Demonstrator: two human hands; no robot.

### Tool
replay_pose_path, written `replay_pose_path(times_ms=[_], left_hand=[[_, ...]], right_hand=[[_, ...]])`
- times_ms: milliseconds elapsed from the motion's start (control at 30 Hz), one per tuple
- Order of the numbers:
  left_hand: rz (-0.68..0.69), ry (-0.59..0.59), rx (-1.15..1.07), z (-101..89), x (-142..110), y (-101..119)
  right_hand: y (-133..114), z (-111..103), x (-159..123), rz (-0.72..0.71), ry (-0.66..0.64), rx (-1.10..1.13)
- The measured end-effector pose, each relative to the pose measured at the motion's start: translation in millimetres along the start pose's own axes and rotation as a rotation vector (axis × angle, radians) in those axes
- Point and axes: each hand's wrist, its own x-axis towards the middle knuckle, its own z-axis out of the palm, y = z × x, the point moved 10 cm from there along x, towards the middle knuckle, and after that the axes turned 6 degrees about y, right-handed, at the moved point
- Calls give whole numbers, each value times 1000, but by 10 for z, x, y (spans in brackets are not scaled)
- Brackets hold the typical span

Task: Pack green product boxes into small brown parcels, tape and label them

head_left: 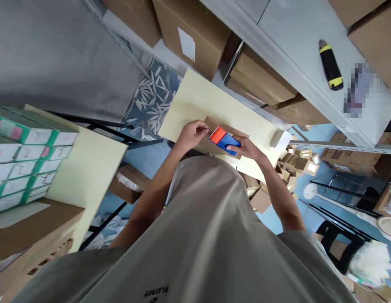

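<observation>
My right hand (247, 147) is closed around the blue body of a red and blue tape dispenser (225, 140). A toothed edge runs along its red end, which faces left. My left hand (194, 133) is just beside that toothed edge, with thumb and forefinger pinched together. Whatever may be between those fingertips is too small to make out. Beneath both hands lies a flat brown cardboard box (241, 128) on the pale yellow table (191, 94), partly covered by the hands and the dispenser.
A shelf at the upper right bears a black and yellow utility knife (331, 65) and cartons (195, 29). A small white box (280, 138) stands at the table's right end. Stacked green and white boxes (34, 147) are at left; small cartons (288, 168) lie heaped on the right.
</observation>
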Motion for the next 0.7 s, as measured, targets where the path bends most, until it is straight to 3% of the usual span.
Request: replay_pose_path(times_ms=[167,400,533,700], left_hand=[[79,37,17,-50,-110,147],[51,75,23,-143,-312,242],[164,146,60,-260,-555,586],[495,219,247,-292,-1013,1182]], right_hand=[[55,39,-125,54,42,-22],[-29,114,-231,-52,235,-362],[-214,156,-447,-245,422,-568],[-405,196,-729,-412,511,-687]])
